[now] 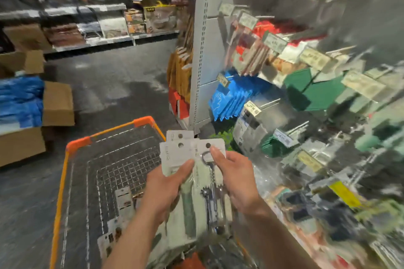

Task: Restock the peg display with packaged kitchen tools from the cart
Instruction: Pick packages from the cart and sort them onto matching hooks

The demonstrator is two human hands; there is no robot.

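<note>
Over the cart I hold a fanned stack of white carded kitchen tool packages with round hang holes at the top. My left hand grips the stack from the left, thumb across the cards. My right hand grips the front package, a metal corkscrew on a card, thumb near its hang hole. The peg display stands to the right, blurred, hung with red, blue and green packs.
A wire cart with orange rim holds a few more carded packages on its floor. Cardboard boxes with blue goods sit at left. A grey upright post edges the peg wall. Shelves of pans line the far aisle.
</note>
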